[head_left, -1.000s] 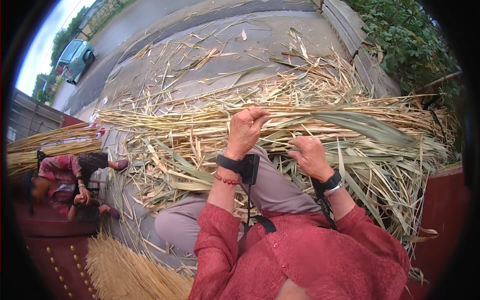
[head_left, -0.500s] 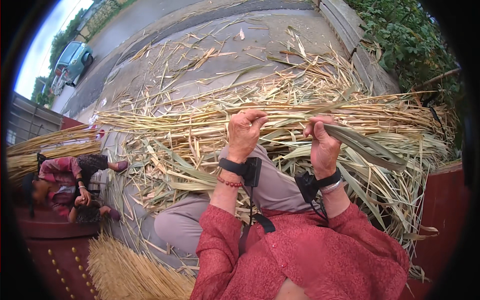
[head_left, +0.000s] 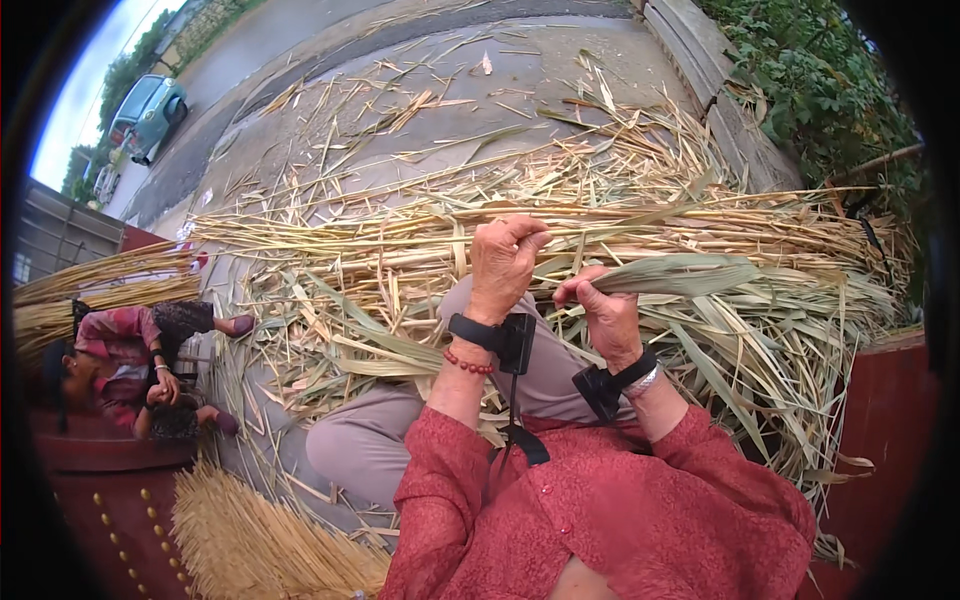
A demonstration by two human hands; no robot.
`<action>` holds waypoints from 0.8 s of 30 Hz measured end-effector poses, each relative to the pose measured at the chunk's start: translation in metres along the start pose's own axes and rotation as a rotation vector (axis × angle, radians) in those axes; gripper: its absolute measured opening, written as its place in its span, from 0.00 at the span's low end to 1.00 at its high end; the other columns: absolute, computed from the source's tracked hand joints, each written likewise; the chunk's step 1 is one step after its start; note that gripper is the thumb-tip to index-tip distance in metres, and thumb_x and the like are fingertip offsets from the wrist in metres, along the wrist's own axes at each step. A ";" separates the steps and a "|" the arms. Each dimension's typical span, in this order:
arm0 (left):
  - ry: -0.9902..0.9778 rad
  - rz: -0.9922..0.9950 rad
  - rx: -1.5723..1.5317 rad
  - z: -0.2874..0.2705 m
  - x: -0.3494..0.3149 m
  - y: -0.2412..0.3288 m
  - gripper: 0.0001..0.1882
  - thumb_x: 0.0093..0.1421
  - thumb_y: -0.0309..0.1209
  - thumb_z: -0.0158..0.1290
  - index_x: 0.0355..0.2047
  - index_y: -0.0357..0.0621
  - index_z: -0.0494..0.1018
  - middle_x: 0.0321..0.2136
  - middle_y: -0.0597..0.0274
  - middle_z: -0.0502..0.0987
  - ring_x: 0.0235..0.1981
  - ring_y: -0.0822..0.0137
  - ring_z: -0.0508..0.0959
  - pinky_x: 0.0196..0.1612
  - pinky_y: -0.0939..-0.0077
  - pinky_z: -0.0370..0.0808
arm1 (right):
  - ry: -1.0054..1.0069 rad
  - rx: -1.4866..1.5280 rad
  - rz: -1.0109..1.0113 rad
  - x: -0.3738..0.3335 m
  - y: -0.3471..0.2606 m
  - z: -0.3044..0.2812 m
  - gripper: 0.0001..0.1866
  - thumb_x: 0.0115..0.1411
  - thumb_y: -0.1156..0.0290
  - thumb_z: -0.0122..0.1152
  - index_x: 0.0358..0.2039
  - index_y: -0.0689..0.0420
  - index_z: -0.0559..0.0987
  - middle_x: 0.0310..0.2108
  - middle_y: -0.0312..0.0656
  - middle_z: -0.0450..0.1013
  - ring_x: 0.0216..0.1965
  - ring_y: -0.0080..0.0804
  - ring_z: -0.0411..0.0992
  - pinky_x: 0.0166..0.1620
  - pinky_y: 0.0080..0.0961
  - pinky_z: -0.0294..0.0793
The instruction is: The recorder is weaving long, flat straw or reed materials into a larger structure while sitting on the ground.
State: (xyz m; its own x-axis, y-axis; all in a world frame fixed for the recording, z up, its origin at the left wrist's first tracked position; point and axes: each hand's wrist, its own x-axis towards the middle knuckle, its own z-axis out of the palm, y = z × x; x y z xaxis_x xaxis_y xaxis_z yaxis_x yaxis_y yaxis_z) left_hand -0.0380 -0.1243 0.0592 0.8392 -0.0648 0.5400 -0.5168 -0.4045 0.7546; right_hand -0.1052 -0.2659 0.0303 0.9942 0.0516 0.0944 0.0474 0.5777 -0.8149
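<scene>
We look down on a pair of bare hands at work over a long bed of stalks [head_left: 700, 237] spread crosswise beyond the lap. The left hand [head_left: 508, 262] has thumb and forefinger pressed together, pinching, as far as we can tell, one slim stalk [head_left: 590, 233] that runs off to the right; its hold probably steadies that end. The right hand [head_left: 604, 315], lower and nearer the body, pinches one end of a broad green leaf [head_left: 690, 275] between thumb and fingers. The leaf reaches out to the right above the litter [head_left: 750, 340], its far end free, likely because a grip at one end is enough for something so light. We cannot tell whether leaf and stalk are joined.

The stalks lie side by side, mostly in one direction, an order that we judge keeps them within easy reach of both hands. Loose leaves lie in a tangle on the near right. At lower left we see a straw bundle [head_left: 270, 540], fanned on the pavement [head_left: 430, 70]; beyond it, another person [head_left: 120, 340] sits, hands together, beside a long sheaf [head_left: 110, 280].
</scene>
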 end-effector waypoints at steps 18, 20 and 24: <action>-0.128 -0.006 0.002 0.006 -0.002 -0.013 0.05 0.48 0.22 0.53 0.27 0.39 0.75 0.22 0.56 0.75 0.23 0.62 0.74 0.28 0.73 0.69 | -0.141 0.309 0.222 -0.013 0.005 0.002 0.09 0.51 0.72 0.60 0.25 0.65 0.73 0.23 0.46 0.70 0.25 0.35 0.71 0.32 0.28 0.70; -0.140 -0.075 -0.054 -0.005 -0.004 -0.022 0.04 0.48 0.22 0.53 0.27 0.39 0.75 0.22 0.57 0.75 0.23 0.63 0.74 0.28 0.74 0.68 | -0.085 0.149 0.183 -0.014 -0.012 -0.015 0.09 0.50 0.72 0.61 0.24 0.65 0.73 0.20 0.43 0.69 0.24 0.35 0.70 0.31 0.27 0.71; -0.234 -0.047 -0.009 -0.009 -0.007 -0.021 0.05 0.47 0.22 0.55 0.27 0.37 0.75 0.22 0.60 0.74 0.25 0.68 0.73 0.30 0.78 0.68 | -0.117 0.017 0.228 -0.021 -0.033 -0.033 0.11 0.48 0.71 0.63 0.21 0.65 0.73 0.21 0.43 0.69 0.24 0.34 0.70 0.31 0.26 0.71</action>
State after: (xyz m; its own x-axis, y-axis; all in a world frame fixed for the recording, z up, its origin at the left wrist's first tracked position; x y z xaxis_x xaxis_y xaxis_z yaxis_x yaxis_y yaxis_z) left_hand -0.0342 -0.1071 0.0427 0.8784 -0.2560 0.4035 -0.4764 -0.4042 0.7808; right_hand -0.1245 -0.3129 0.0365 0.9611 0.2751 -0.0240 -0.1789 0.5539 -0.8132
